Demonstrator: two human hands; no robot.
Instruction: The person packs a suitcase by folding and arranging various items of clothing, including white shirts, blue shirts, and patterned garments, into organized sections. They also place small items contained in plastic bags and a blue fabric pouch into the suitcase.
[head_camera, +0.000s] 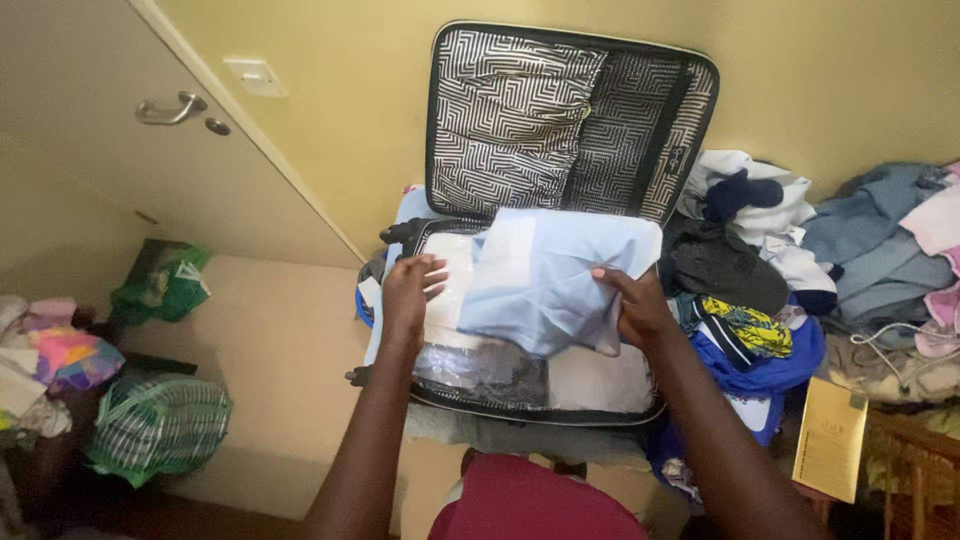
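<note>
Both hands, left hand (405, 290) and right hand (637, 305), are gripping a light-blue shirt (555, 275) between them, over the open suitcase (560, 130).

A flat, rectangular yellow-gold package (831, 440) stands tilted at lower right, beside a heap of clothes. Inside the open suitcase, a clear plastic wrapper (480, 362) covers folded items along the near edge. On the floor at left lie a green-and-white checked bag (160, 425) and a green plastic bag (165, 285).
</note>
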